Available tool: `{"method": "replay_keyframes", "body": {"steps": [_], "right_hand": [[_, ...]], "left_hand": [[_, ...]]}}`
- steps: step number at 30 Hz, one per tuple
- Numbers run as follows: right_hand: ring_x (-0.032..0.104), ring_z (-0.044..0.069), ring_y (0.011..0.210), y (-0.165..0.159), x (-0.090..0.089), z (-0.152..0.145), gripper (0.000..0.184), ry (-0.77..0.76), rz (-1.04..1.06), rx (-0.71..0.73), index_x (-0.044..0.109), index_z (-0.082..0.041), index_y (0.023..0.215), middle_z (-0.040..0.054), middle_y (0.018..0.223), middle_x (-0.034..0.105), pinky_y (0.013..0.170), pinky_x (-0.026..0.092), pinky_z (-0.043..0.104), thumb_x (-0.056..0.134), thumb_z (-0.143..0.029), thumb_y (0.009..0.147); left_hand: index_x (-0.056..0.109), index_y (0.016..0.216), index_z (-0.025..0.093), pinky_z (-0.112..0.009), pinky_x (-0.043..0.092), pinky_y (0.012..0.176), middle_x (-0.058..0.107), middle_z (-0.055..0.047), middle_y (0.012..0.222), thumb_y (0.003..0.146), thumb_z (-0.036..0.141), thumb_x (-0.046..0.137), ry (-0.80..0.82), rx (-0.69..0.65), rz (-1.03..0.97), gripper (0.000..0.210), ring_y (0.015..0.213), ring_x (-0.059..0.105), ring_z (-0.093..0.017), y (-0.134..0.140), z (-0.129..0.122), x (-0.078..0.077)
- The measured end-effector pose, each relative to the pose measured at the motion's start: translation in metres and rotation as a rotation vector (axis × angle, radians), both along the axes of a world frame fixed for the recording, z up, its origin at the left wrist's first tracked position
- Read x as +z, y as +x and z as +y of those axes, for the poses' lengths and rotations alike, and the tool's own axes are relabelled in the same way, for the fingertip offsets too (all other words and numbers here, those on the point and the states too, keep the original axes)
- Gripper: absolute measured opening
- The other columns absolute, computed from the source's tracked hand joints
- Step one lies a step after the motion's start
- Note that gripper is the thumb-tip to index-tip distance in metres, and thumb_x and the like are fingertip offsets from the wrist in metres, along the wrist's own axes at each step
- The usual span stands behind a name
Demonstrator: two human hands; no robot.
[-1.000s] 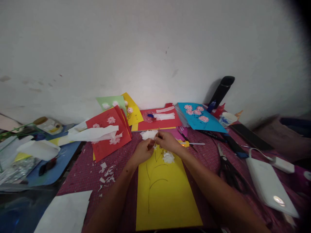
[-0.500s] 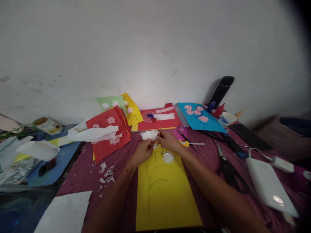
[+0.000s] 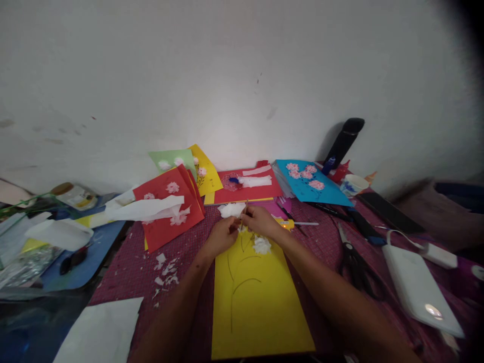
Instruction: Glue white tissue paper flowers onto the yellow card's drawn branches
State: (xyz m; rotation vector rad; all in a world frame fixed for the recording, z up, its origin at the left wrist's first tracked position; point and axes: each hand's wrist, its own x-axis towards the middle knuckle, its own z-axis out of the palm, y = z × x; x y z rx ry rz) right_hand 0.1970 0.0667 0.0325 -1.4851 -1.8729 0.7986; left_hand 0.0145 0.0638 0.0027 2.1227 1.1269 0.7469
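The right hand [image 3: 260, 221], pinching a thin stick [image 3: 247, 203], has edged toward the left hand [image 3: 222, 236], whose grip is unclear; light, steady pressure should suit the white paper [image 3: 242, 229] just below the fingers, at the yellow card [image 3: 260, 307]'s far end.

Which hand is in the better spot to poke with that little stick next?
Probably the right hand: it pinches the thin stick near the far end of the yellow sheet. The left hand is close beside it, but I can't tell what it holds.
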Motion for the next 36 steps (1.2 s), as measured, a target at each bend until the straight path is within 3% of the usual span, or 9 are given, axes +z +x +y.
{"method": "replay_keyframes", "body": {"steps": [5, 12, 17, 23, 30, 32, 36], "right_hand": [[0.06, 0.013, 0.065, -0.002, 0.004, -0.003, 0.015, 0.05, -0.05, 0.041, 0.067, -0.017, 0.081, 0.003, 0.076, 0.069, 0.056, 0.036, 0.021, 0.053, -0.022, 0.087], [0.061, 0.015, 0.069, -0.005, 0.013, -0.011, 0.014, 0.16, -0.188, 0.106, 0.067, -0.017, 0.083, 0.0057, 0.081, 0.071, 0.059, 0.035, 0.023, 0.055, -0.023, 0.088], [0.062, 0.015, 0.071, -0.002, 0.012, -0.009, 0.016, 0.135, -0.14, 0.106, 0.068, -0.017, 0.086, 0.0061, 0.082, 0.071, 0.06, 0.036, 0.023, 0.056, -0.027, 0.088], [0.058, 0.014, 0.065, 0.002, 0.01, -0.004, 0.017, 0.129, -0.13, 0.084, 0.067, -0.017, 0.077, 0.0035, 0.073, 0.068, 0.056, 0.033, 0.022, 0.058, -0.029, 0.086], [0.058, 0.012, 0.061, 0.011, 0.022, -0.003, 0.015, 0.136, 0.01, 0.012, 0.065, -0.018, 0.079, 0.0007, 0.071, 0.067, 0.054, 0.034, 0.021, 0.056, -0.027, 0.087], [0.058, 0.012, 0.059, 0.016, 0.026, -0.003, 0.017, 0.133, 0.041, -0.039, 0.064, -0.018, 0.078, 0.0006, 0.069, 0.067, 0.053, 0.035, 0.021, 0.055, -0.03, 0.087], [0.057, 0.013, 0.056, 0.025, 0.032, -0.001, 0.022, 0.155, 0.091, -0.104, 0.06, -0.018, 0.073, 0.0002, 0.065, 0.064, 0.051, 0.035, 0.022, 0.056, -0.035, 0.087]], "left_hand": [[0.063, 0.096, 0.019, -0.027, 0.048, 0.073, 0.067, -0.004, 0.087, 0.073, 0.006, 0.049, 0.016, -0.011, 0.014, 0.03, 0.08, 0.061, -0.017, 0.0, 0.0, 0.003], [0.06, 0.083, 0.018, -0.027, 0.044, 0.069, 0.063, -0.003, 0.081, 0.079, 0.011, 0.049, 0.072, -0.022, 0.068, 0.014, 0.075, 0.056, -0.016, 0.0, 0.0, 0.004], [0.061, 0.079, 0.017, -0.027, 0.042, 0.069, 0.062, -0.004, 0.079, 0.082, 0.013, 0.049, 0.126, -0.033, 0.106, 0.013, 0.075, 0.056, -0.016, 0.002, 0.0, 0.007], [0.065, 0.078, 0.018, -0.029, 0.043, 0.075, 0.064, -0.005, 0.081, 0.08, 0.01, 0.052, 0.165, -0.05, 0.124, 0.016, 0.08, 0.058, -0.017, 0.002, 0.0, 0.005], [0.068, 0.082, 0.017, -0.028, 0.045, 0.075, 0.067, -0.004, 0.082, 0.082, 0.015, 0.054, 0.14, -0.025, 0.094, 0.014, 0.08, 0.059, -0.017, 0.001, -0.002, 0.007], [0.068, 0.083, 0.017, -0.027, 0.045, 0.073, 0.067, -0.004, 0.082, 0.083, 0.017, 0.054, 0.137, 0.038, 0.058, 0.014, 0.079, 0.06, -0.016, -0.004, 0.001, 0.009], [0.068, 0.086, 0.017, -0.027, 0.046, 0.074, 0.069, -0.004, 0.087, 0.085, 0.02, 0.052, 0.148, 0.312, -0.028, 0.016, 0.081, 0.062, -0.016, -0.02, 0.018, 0.009]]}}
